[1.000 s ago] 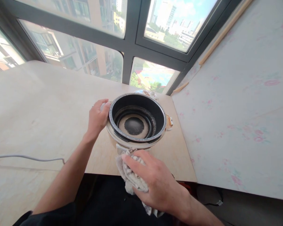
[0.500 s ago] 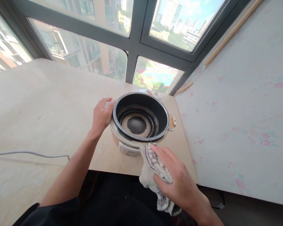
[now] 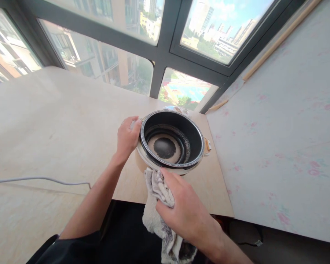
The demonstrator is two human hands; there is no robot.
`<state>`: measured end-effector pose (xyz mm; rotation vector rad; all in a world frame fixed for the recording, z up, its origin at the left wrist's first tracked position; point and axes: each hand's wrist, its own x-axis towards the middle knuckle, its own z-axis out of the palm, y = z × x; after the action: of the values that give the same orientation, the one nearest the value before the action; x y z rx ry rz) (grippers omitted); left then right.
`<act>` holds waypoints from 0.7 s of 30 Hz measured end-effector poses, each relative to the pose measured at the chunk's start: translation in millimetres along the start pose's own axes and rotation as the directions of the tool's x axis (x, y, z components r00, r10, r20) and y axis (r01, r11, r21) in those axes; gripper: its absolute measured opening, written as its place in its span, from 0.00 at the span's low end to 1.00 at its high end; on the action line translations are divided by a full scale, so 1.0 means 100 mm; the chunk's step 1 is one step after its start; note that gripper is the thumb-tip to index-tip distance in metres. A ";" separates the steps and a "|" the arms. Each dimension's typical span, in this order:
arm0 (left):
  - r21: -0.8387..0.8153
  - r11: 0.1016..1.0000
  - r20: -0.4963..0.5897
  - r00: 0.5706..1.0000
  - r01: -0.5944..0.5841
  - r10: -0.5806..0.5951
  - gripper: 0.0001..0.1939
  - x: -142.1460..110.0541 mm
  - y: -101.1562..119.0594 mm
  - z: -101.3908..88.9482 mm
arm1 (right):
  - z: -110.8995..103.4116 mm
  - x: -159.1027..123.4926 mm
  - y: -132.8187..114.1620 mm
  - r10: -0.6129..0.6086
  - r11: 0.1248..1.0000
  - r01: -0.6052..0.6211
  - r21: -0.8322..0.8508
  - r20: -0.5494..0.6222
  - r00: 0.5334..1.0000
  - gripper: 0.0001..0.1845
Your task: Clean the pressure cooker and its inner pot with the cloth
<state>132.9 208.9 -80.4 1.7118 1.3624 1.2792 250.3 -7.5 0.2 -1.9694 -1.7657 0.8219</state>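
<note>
An open cream rice cooker (image 3: 172, 145) with a dark inner well and a round heating plate stands near the front edge of a pale wooden table (image 3: 57, 121). My left hand (image 3: 128, 137) grips the cooker's left rim, fingers curled over it. My right hand (image 3: 185, 211) is closed on a grey-white striped cloth (image 3: 158, 198) and presses it against the cooker's front wall. The rest of the cloth hangs down below the table edge.
A white cable (image 3: 38, 180) runs along the table at the left. A flower-patterned board (image 3: 277, 139) stands at the right, right beside the cooker. Dark-framed windows (image 3: 159, 55) close the back. A small side handle (image 3: 207, 145) sticks out at the cooker's right.
My right hand with the cloth went from the cooker's front to its right front, then back to the front. The cooker sits slightly further right in view. My left hand kept its grip.
</note>
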 end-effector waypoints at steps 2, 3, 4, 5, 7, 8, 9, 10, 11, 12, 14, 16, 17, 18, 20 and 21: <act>-0.006 1.000 -0.002 1.000 -0.001 0.001 0.20 0.00 0.00 0.00 | 0.09 0.00 -0.03 -0.024 0.999 0.024 -0.023 -0.005 1.000 0.38; -0.008 1.000 -0.003 1.000 0.001 -0.001 0.20 0.00 -0.01 0.00 | 0.13 0.00 -0.04 -0.052 0.998 0.053 -0.028 0.014 0.999 0.38; -0.010 1.000 -0.004 1.000 0.002 -0.002 0.20 0.00 -0.01 0.00 | 0.17 -0.01 -0.05 -0.094 0.995 0.095 -0.028 0.047 0.994 0.39; -0.012 1.000 -0.005 1.000 0.003 -0.003 0.20 -0.01 -0.01 0.00 | 0.22 -0.02 -0.06 -0.150 0.988 0.152 -0.022 0.093 0.984 0.39; -0.013 1.000 -0.008 1.000 0.002 -0.002 0.20 -0.01 -0.01 0.00 | 0.30 -0.02 -0.08 -0.270 0.962 0.274 0.001 0.176 0.947 0.38; -0.013 1.000 -0.007 1.000 0.002 -0.002 0.20 -0.01 0.00 0.00 | 0.33 -0.01 -0.09 -0.318 0.947 0.322 0.011 0.191 0.929 0.38; -0.012 1.000 -0.006 1.000 0.001 -0.001 0.20 -0.01 0.00 0.00 | 0.35 0.00 -0.09 -0.359 0.932 0.362 0.017 0.181 0.916 0.39; -0.011 1.000 -0.003 1.000 0.000 0.000 0.20 -0.01 0.00 0.00 | 0.36 0.01 -0.08 -0.395 0.918 0.397 0.020 0.158 0.905 0.39; -0.010 1.000 0.001 1.000 -0.001 0.001 0.20 -0.01 0.00 -0.01 | 0.36 0.02 -0.06 -0.432 0.901 0.433 0.018 0.125 0.893 0.39; -0.010 1.000 0.005 1.000 -0.003 0.003 0.20 -0.01 0.01 -0.01 | 0.35 0.02 -0.03 -0.466 0.884 0.467 0.009 0.090 0.880 0.38; -0.016 1.000 0.009 1.000 -0.005 0.005 0.20 -0.01 0.00 -0.01 | 0.30 0.00 0.05 -0.521 0.853 0.522 -0.029 0.019 0.853 0.37; -0.038 0.999 0.007 1.000 0.011 -0.011 0.19 0.01 -0.01 -0.02 | 0.26 -0.04 0.16 -0.543 0.839 0.538 -0.083 -0.045 0.839 0.36; -0.052 0.998 0.005 1.000 0.024 -0.024 0.19 0.02 -0.01 -0.01 | 0.24 -0.07 0.21 -0.547 0.836 0.537 -0.115 -0.079 0.834 0.35; -0.065 0.997 0.006 0.999 0.037 -0.036 0.19 0.03 -0.02 -0.01 | 0.24 -0.10 0.25 -0.553 0.831 0.535 -0.151 -0.114 0.826 0.35; -0.085 0.995 0.011 0.999 0.050 -0.050 0.19 0.05 -0.04 0.00 | 0.26 -0.13 0.31 -0.586 0.806 0.545 -0.231 -0.181 0.790 0.33; -0.094 0.994 0.011 0.999 0.049 -0.048 0.19 0.06 -0.06 0.00 | 0.28 -0.12 0.32 -0.622 0.778 0.565 -0.275 -0.216 0.752 0.30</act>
<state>131.0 216.3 -83.4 1.6098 1.3097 1.2868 256.7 -27.3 -38.8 -1.3655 -2.1507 0.1280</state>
